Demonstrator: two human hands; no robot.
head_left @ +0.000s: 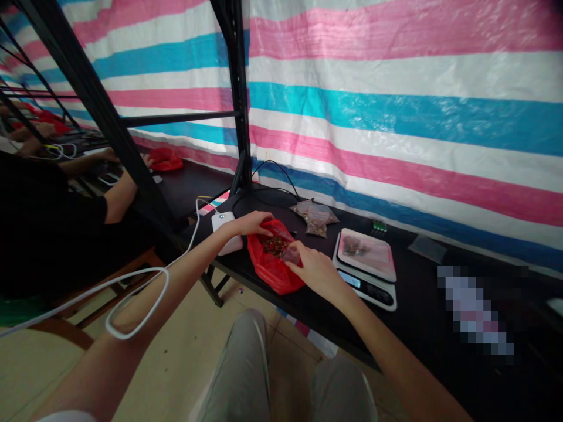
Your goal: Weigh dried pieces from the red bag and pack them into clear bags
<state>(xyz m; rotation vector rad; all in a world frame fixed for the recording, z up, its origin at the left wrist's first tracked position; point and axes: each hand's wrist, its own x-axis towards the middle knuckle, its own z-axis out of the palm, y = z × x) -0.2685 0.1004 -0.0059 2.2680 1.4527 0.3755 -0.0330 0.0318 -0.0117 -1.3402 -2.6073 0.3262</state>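
Note:
A red plastic bag lies open at the table's front edge, with small brown and reddish dried pieces inside. My left hand is closed on the bag's far left rim. Over the bag's right side, my right hand pinches a small see-through plastic item among the pieces. Whether that item is a scoop or a little bag, I cannot tell. Right of my hand stands a white kitchen scale with a lit display. On its plate rests a clear bag of brownish bits.
Filled clear bags lie behind the red bag. A white power bank with a cable sits left. A green circuit board and a flat clear bag lie at the back. Another person's arm works beyond the black frame.

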